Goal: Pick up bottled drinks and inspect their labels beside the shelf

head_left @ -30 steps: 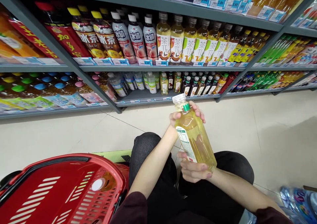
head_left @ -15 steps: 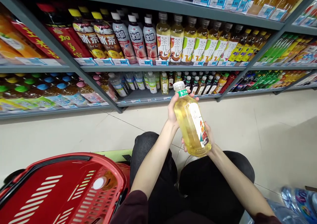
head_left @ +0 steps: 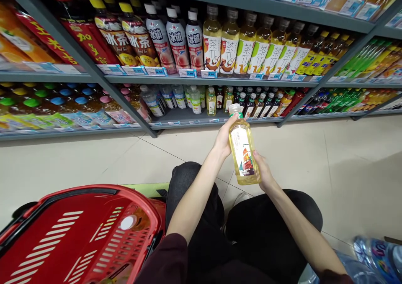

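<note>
A large bottle of yellow tea drink (head_left: 244,150) with a white cap and a green neck band is tilted in front of me, above my knees. Its white label with a coloured picture faces me. My left hand (head_left: 225,135) is closed around the upper left side, the thumb close under the cap. Lower on the right side, my right hand (head_left: 263,169) grips the bottle with the thumb on its edge. The fingers of both hands are mostly hidden behind it.
Ahead stands a grey shelf (head_left: 194,80) with rows of drink bottles and price tags. A red shopping basket (head_left: 103,188) at the lower left holds a white-capped bottle (head_left: 128,222). Large clear bottles (head_left: 377,257) stand at the lower right, on the tiled floor (head_left: 354,183).
The bottle has turned so its label faces me more squarely. Both hands have moved it slightly forward, towards the shelf. The camera view has shifted a little.
</note>
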`<control>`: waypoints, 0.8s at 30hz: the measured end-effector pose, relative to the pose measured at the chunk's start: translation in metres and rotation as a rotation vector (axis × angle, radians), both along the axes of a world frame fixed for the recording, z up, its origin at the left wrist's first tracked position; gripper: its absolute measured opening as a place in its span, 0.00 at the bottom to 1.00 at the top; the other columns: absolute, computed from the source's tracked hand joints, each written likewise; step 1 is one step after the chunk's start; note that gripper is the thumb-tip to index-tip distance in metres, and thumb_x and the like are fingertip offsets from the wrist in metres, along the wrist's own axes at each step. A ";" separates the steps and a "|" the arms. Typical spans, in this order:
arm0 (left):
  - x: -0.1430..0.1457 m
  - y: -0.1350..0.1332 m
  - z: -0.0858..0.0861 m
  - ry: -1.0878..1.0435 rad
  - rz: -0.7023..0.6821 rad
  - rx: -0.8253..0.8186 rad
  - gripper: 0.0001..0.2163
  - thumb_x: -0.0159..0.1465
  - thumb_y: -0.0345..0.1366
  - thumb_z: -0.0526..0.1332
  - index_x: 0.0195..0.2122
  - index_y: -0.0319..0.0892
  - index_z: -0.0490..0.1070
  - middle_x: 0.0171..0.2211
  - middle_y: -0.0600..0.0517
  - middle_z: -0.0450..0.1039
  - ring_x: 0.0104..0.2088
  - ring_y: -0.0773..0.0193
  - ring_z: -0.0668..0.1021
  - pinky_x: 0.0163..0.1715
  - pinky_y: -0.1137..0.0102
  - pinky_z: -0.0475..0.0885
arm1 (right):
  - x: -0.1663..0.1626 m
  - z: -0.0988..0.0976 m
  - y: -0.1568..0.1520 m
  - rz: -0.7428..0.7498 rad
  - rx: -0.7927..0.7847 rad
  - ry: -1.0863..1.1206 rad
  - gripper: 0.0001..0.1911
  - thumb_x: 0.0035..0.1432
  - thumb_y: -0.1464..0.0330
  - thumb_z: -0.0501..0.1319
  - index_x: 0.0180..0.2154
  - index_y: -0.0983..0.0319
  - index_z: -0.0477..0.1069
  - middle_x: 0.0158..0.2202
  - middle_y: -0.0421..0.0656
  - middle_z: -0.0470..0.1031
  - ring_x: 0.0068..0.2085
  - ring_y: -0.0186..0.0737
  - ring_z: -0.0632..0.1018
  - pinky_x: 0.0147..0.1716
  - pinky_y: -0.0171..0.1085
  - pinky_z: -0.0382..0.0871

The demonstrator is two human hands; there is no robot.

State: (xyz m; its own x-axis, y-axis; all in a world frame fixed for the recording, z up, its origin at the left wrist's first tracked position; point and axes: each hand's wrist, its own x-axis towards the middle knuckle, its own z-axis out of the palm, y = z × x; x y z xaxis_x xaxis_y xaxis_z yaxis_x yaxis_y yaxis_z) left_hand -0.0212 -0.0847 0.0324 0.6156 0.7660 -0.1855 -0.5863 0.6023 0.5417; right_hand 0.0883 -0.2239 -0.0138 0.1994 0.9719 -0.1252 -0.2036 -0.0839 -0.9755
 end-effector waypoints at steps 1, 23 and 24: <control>0.001 0.000 0.000 0.015 0.002 -0.023 0.17 0.58 0.45 0.73 0.37 0.35 0.76 0.29 0.50 0.78 0.25 0.66 0.78 0.28 0.70 0.73 | 0.000 -0.002 0.000 0.000 -0.013 0.028 0.26 0.66 0.44 0.62 0.38 0.62 0.77 0.33 0.44 0.78 0.33 0.43 0.78 0.33 0.39 0.73; -0.022 -0.004 0.016 0.154 0.316 0.372 0.14 0.52 0.41 0.74 0.33 0.40 0.74 0.32 0.49 0.79 0.33 0.61 0.80 0.35 0.66 0.76 | 0.002 0.011 -0.005 -0.329 0.105 -0.915 0.44 0.42 0.44 0.76 0.56 0.57 0.70 0.46 0.50 0.83 0.44 0.57 0.84 0.39 0.48 0.77; -0.025 -0.004 0.018 0.072 0.317 0.401 0.14 0.52 0.40 0.74 0.34 0.41 0.74 0.32 0.50 0.78 0.35 0.60 0.80 0.37 0.65 0.76 | 0.006 0.015 -0.005 -0.301 0.152 -0.856 0.45 0.44 0.46 0.77 0.57 0.58 0.68 0.49 0.52 0.81 0.49 0.58 0.82 0.40 0.47 0.77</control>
State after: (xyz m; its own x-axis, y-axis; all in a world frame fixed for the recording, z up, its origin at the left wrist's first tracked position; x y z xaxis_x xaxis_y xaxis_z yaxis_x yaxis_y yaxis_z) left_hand -0.0463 -0.0887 0.0501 0.3381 0.9324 0.1281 -0.6594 0.1375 0.7391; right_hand 0.0942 -0.2288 0.0009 0.4130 0.8576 0.3064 0.6002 -0.0033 -0.7998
